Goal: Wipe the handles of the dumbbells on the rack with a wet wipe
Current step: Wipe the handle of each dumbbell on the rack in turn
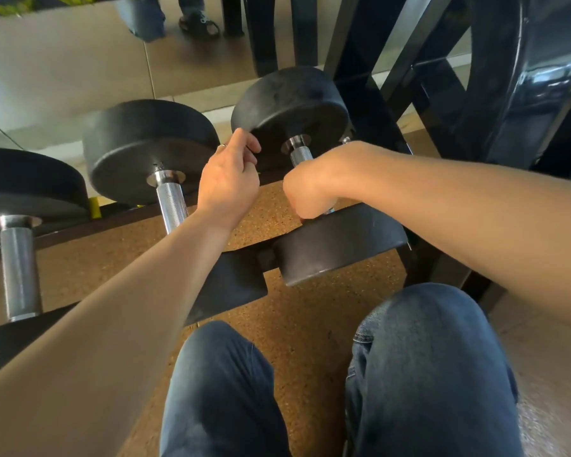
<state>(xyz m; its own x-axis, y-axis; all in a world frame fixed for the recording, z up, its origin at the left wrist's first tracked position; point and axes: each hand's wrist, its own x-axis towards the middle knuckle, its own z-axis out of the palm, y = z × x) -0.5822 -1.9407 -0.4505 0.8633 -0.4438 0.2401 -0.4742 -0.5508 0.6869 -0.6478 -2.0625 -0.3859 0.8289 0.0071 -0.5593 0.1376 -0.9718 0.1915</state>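
Three black dumbbells with steel handles lie on a low black rack. My right hand is wrapped around the handle of the rightmost dumbbell, fingers curled underneath; no wipe shows, as the hand hides whatever is in it. My left hand rests with its fingertips on the rim of that dumbbell's far weight, holding nothing I can see. The middle dumbbell and the left dumbbell lie untouched, their handles bare.
A mirror wall stands right behind the rack. Black frame posts and a large weight plate rise at the right. My two knees in blue jeans are near the rack, over brown speckled floor.
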